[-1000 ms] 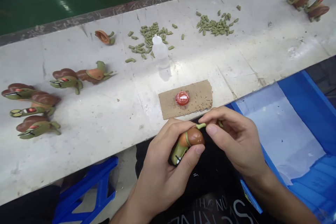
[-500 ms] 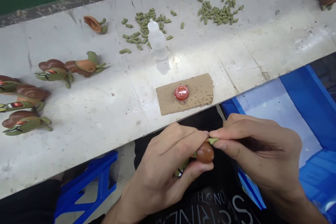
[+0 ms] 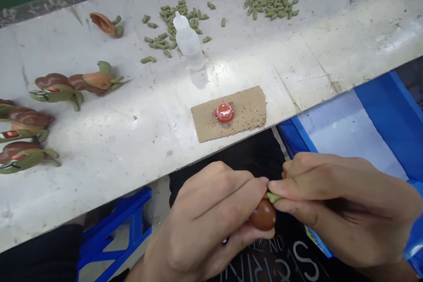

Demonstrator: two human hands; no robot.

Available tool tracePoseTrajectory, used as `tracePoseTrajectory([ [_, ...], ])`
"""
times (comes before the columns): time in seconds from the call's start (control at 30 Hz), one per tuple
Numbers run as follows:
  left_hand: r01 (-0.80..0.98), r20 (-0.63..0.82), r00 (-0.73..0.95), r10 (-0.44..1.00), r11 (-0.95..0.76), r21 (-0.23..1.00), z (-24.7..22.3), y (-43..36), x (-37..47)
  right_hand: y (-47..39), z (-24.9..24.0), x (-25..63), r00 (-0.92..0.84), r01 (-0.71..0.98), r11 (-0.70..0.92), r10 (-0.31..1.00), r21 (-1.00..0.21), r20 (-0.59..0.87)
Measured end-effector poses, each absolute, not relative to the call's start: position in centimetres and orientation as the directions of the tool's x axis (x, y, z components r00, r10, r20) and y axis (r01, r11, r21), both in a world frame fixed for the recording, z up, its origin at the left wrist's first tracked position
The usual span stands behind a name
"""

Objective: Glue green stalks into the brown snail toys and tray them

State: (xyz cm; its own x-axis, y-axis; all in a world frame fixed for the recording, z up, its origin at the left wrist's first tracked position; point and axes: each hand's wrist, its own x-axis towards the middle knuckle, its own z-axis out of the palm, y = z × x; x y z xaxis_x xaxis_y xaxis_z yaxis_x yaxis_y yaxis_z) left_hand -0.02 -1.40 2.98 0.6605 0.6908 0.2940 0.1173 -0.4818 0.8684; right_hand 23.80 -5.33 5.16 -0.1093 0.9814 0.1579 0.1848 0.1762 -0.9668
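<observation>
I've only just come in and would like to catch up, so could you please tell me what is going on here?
A person's left hand grips a brown figure, while the right hand pinches a small green piece up against it; whether the two are joined can't be seen. On the table, a shiny red round item sits on a cardboard strip, with a translucent bottle standing beyond.

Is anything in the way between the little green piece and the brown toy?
Nothing that I can see. The right hand pinches the small green piece right by the brown toy in the left hand. The left fingertips are close beside it; whether piece and toy touch is hard to tell.
</observation>
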Motion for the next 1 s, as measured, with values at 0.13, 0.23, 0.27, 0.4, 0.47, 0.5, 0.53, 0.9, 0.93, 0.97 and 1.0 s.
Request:
tracePoseTrajectory([
  [0.13, 0.102, 0.312, 0.657, 0.687, -0.491, 0.865, 2.9, -1.0, -0.2, -5.1, 5.5, 23.8, -0.128, 0.219, 0.189, 0.978, -0.957, 0.164],
  [0.23, 0.077, 0.209, 0.614, 0.761, -0.322, 0.944, 2.8, -0.9, 0.2, -4.7, 5.7, 23.7, -0.117, 0.228, 0.123, 0.988, -0.966, 0.098],
  [0.27, 0.03, 0.13, 0.586, 0.8, -0.182, 0.983, 2.7, -0.9, 0.4, -4.6, 5.7, 23.6, -0.092, 0.205, 0.071, 0.994, -0.976, 0.053],
  [0.4, -0.365, -0.275, 0.579, 0.767, 0.546, 0.754, 2.7, -0.6, 1.3, -3.9, 5.3, 23.5, 0.041, -0.045, -0.181, 0.982, -0.983, -0.182],
  [0.47, -0.464, -0.366, 0.644, 0.672, 0.723, 0.513, 2.7, -0.2, 1.6, -3.6, 4.8, 23.5, 0.058, -0.198, -0.251, 0.962, -0.947, -0.267],
  [0.5, -0.474, -0.386, 0.67, 0.634, 0.765, 0.435, 2.7, -0.1, 1.7, -3.5, 4.6, 23.4, 0.056, -0.266, -0.267, 0.955, -0.926, -0.292],
  [0.53, -0.474, -0.398, 0.685, 0.61, 0.788, 0.393, 2.6, 0.1, 1.7, -3.4, 4.3, 23.4, 0.052, -0.322, -0.275, 0.95, -0.906, -0.307],
  [0.9, -0.371, -0.395, 0.475, 0.786, 0.586, 0.72, 1.2, -1.4, 1.6, -4.1, 3.4, 22.2, -0.031, -0.146, -0.279, 0.96, -0.949, -0.277],
  [0.93, -0.314, -0.392, 0.385, 0.835, 0.518, 0.795, 1.2, -1.7, 1.7, -4.2, 3.3, 22.2, -0.051, -0.107, -0.259, 0.966, -0.96, -0.255],
  [0.97, -0.252, -0.371, 0.296, 0.88, 0.447, 0.858, 1.3, -1.9, 1.8, -4.4, 3.1, 22.3, -0.071, -0.078, -0.243, 0.969, -0.967, -0.238],
  [1.0, -0.198, -0.34, 0.223, 0.914, 0.384, 0.902, 1.3, -2.1, 1.9, -4.5, 3.0, 22.3, -0.087, -0.06, -0.232, 0.97, -0.971, -0.227],
])
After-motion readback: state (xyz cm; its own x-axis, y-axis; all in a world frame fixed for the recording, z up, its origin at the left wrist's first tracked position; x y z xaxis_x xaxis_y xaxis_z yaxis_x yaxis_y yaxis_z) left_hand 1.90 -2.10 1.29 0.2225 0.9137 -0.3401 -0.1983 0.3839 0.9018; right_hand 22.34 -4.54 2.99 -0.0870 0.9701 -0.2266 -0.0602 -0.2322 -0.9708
